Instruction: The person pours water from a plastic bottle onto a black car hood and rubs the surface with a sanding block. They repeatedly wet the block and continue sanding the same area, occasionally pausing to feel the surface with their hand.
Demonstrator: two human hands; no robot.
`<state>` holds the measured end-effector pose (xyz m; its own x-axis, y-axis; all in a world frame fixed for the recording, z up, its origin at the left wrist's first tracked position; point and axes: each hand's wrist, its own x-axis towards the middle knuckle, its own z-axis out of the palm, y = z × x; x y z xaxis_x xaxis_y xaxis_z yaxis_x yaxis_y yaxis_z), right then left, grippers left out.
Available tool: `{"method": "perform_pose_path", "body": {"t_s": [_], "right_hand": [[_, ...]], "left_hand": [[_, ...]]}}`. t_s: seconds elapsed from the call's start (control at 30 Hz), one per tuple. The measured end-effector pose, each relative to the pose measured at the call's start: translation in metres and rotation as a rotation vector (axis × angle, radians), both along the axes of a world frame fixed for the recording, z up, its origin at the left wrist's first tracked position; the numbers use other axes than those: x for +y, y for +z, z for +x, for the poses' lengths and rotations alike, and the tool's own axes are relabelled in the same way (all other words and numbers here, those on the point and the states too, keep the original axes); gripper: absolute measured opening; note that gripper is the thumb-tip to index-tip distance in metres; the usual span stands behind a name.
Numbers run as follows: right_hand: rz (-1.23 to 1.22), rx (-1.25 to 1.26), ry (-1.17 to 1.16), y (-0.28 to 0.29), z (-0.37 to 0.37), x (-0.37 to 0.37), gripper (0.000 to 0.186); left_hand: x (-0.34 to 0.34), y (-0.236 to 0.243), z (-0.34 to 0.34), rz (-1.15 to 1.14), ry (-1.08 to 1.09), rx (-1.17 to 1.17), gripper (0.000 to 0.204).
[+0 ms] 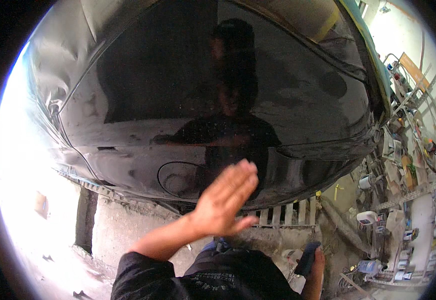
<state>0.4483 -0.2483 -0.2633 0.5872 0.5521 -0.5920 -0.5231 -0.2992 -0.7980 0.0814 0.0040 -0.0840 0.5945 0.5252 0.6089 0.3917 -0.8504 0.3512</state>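
A glossy black car body panel (308, 120) spans the upper and middle view, with my dark reflection in it. Low on it shows the curved outline of a round fuel flap (170, 182). My left hand (225, 202) is held out flat in front of the panel's lower part, right of the flap, fingers straight and slightly blurred. Nothing is in it, and I cannot tell whether it touches the surface. Down at the lower right, my right hand (319, 260) grips a dark, flat pad (307, 257) beside my body.
Crumpled masking film (60, 60) covers the car at the upper left. A slatted grate (288, 214) lies in the floor below the panel. Along the right wall, shelves hold several cans and bottles, with a white jug (366, 217) and a clear container (369, 266) nearby.
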Motion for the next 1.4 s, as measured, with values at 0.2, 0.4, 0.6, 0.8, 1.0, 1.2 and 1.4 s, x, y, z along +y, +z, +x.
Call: {"method": "perform_pose_path", "body": {"t_s": [0.2, 0.4, 0.6, 0.8, 1.0, 1.2, 1.4], "right_hand": [[0.099, -0.108, 0.311, 0.025, 0.006, 0.005, 0.045], [0.253, -0.129, 0.620, 0.065, -0.033, 0.038, 0.049], [0.278, -0.001, 1.160, 0.096, -0.097, 0.079, 0.052], [0.510, 0.143, 1.430, 0.092, -0.160, 0.091, 0.065], [0.406, 0.501, 1.109, 0.110, -0.198, 0.094, 0.087], [0.367, 0.656, 1.042, 0.106, -0.259, 0.090, 0.084], [0.362, 0.687, 1.087, 0.108, -0.297, 0.080, 0.074]], "left_hand": [[-0.081, -0.167, 0.069, -1.413, -0.219, 0.031, 0.078], [-0.132, -0.311, 0.116, -2.413, -0.342, -0.275, 0.084], [-0.165, -0.222, 0.105, -2.340, -0.134, -1.243, 0.099], [-0.180, -0.224, 0.037, -2.147, -0.345, -1.890, 0.057], [-0.204, -0.212, -0.057, -1.865, 0.318, -2.141, 0.042], [-0.253, -0.210, -0.148, -1.590, 0.369, -2.334, 0.052], [-0.281, -0.194, -0.184, -1.539, 0.241, -2.454, 0.047]]}}
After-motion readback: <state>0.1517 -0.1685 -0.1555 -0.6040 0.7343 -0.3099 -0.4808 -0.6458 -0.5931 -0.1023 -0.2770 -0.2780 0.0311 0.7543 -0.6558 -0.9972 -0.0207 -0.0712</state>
